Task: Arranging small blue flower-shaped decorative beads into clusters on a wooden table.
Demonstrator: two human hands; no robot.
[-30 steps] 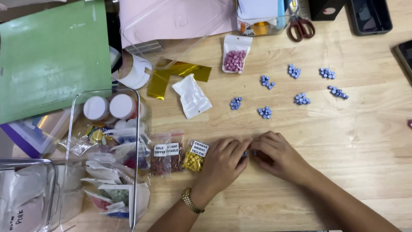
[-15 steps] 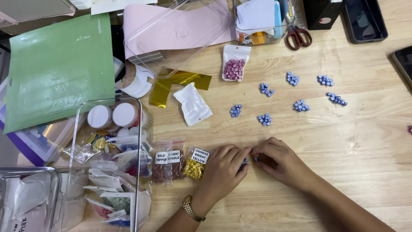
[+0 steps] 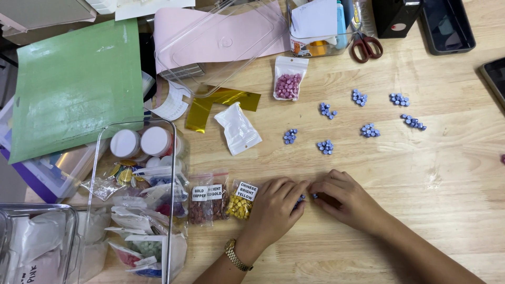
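Two hands meet on the wooden table [image 3: 431,210]: your left hand [image 3: 273,210] and right hand [image 3: 344,200] curl their fingertips together around small blue beads [image 3: 301,199], near a yellow-bead bag [image 3: 241,202].

There is only one view, from the head, and it looks almost straight down on the wooden table [image 3: 447,179] from a moderate height. The table fills the picture; its near edge lies below the frame, its far edge above.

Hands [image 3: 310,202] apparently hide most blue beads [image 3: 301,199].
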